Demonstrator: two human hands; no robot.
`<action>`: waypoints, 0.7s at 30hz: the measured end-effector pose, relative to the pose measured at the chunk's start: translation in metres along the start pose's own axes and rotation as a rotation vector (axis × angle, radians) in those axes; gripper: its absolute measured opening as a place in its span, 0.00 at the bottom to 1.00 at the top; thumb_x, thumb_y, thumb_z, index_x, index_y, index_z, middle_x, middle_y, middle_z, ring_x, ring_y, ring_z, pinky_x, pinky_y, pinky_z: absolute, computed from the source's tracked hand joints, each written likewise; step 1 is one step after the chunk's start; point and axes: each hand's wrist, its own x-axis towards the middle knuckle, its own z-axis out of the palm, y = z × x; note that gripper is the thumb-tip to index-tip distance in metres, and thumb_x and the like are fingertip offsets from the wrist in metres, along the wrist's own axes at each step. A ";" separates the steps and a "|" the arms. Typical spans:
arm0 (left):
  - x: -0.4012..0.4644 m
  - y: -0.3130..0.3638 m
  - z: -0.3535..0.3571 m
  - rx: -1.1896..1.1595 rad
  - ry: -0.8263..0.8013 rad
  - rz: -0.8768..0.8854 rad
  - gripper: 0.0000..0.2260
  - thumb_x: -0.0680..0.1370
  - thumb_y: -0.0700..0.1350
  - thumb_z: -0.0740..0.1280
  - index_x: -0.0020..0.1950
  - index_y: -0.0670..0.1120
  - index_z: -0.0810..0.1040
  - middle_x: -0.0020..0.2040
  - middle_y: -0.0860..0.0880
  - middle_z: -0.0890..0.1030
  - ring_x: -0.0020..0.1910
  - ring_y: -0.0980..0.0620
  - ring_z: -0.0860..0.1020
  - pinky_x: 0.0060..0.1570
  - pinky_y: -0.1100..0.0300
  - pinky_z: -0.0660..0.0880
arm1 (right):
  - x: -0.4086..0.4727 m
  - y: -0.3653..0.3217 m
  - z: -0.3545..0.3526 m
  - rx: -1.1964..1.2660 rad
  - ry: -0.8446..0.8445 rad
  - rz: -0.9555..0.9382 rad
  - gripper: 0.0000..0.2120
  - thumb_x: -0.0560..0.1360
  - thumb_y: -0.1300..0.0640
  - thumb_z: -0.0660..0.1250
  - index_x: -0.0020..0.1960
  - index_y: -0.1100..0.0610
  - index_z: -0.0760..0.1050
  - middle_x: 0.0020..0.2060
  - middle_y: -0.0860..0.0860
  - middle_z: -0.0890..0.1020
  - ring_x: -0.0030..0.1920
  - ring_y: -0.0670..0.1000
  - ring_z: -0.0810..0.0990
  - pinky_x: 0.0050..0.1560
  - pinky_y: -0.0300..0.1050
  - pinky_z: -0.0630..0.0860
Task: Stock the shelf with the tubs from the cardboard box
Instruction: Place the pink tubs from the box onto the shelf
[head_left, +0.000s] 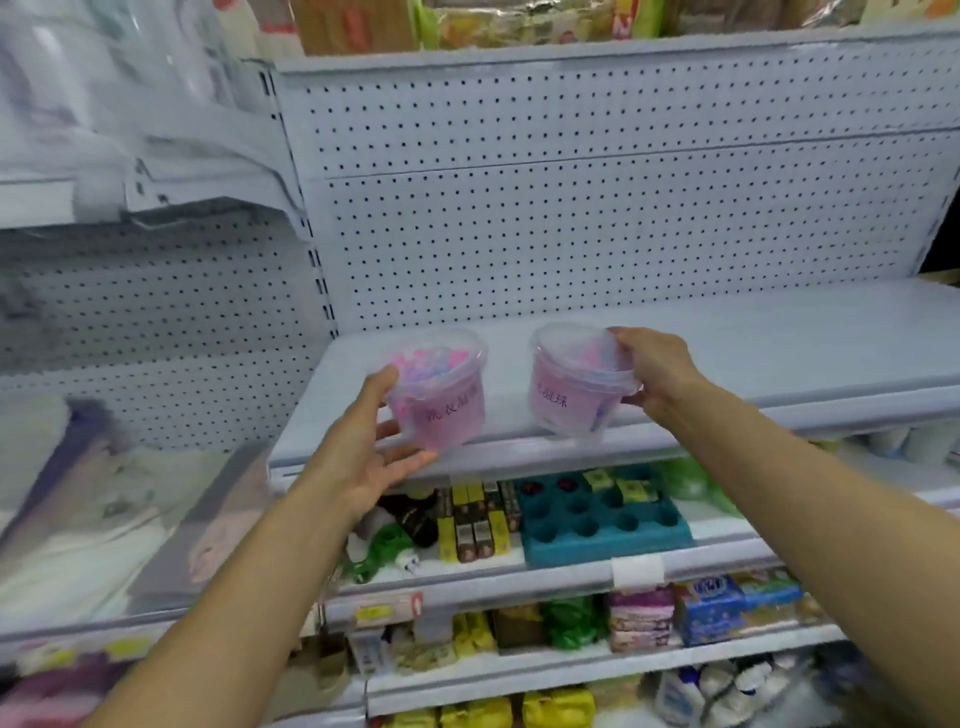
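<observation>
Shelf (727, 343), pale grey with a pegboard back (571, 218), spans the middle of the view, its board bare apart from two tubs at the front edge. Lower shelves carry packets, yellow boxes (470, 525) and a teal tray (602, 519) with round holes. Left tub (439, 395), clear with pink contents and handwriting on its side, is held over the shelf's front lip by the left hand (371, 452), thumb on the rim and fingers spread beneath the base. Right tub (576, 384), also pink and lidded, tilts slightly, gripped at rim and side by the right hand (657, 371), fingers curled around it.
</observation>
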 end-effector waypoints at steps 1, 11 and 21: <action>0.006 0.005 -0.004 0.002 0.029 0.014 0.23 0.74 0.57 0.68 0.65 0.49 0.71 0.58 0.40 0.73 0.55 0.37 0.77 0.48 0.47 0.79 | 0.006 -0.001 0.011 -0.025 -0.017 -0.002 0.08 0.76 0.64 0.61 0.44 0.56 0.78 0.37 0.52 0.79 0.35 0.51 0.77 0.33 0.45 0.75; 0.062 0.023 -0.019 -0.028 0.203 0.073 0.27 0.73 0.60 0.68 0.67 0.48 0.70 0.59 0.40 0.73 0.55 0.36 0.77 0.49 0.46 0.79 | 0.075 0.011 0.080 -0.493 -0.264 -0.206 0.14 0.79 0.55 0.53 0.48 0.60 0.76 0.45 0.56 0.75 0.44 0.56 0.73 0.44 0.50 0.71; 0.098 0.044 -0.054 -0.094 0.312 0.086 0.28 0.72 0.60 0.70 0.68 0.48 0.70 0.64 0.40 0.70 0.55 0.37 0.77 0.41 0.49 0.81 | 0.068 -0.004 0.083 -1.214 -0.631 -0.763 0.20 0.68 0.32 0.64 0.56 0.38 0.76 0.52 0.45 0.73 0.56 0.51 0.68 0.54 0.51 0.72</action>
